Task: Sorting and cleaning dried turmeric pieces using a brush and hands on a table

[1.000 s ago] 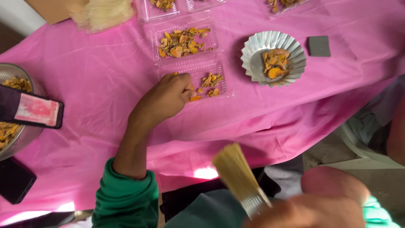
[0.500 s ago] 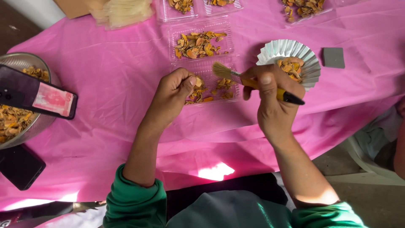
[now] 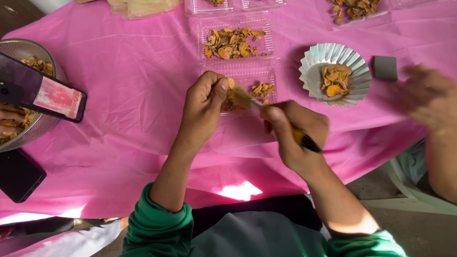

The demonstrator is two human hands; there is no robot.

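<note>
My left hand [image 3: 203, 107] pinches a small orange dried slice [image 3: 231, 84] over a clear plastic tray [image 3: 247, 78] that holds a few more slices. My right hand [image 3: 296, 135] grips a brush [image 3: 266, 112] with a yellow and black handle. Its pale bristles touch the slice next to my left thumb. Both of my sleeves are green.
A second clear tray [image 3: 235, 43] full of orange slices lies behind. A silver fluted foil cup [image 3: 335, 76] with slices and a grey block [image 3: 384, 67] sit to the right. Another person's blurred hand [image 3: 428, 95] moves at the right. Left: metal bowl [image 3: 24, 52], phone [image 3: 43, 93], another dark phone [image 3: 19, 176].
My right hand has come in from below with the brush and drawn back toward me, bristles now at the slice. My left hand lifted the slice from the tray. Another person's hand appeared at right.
</note>
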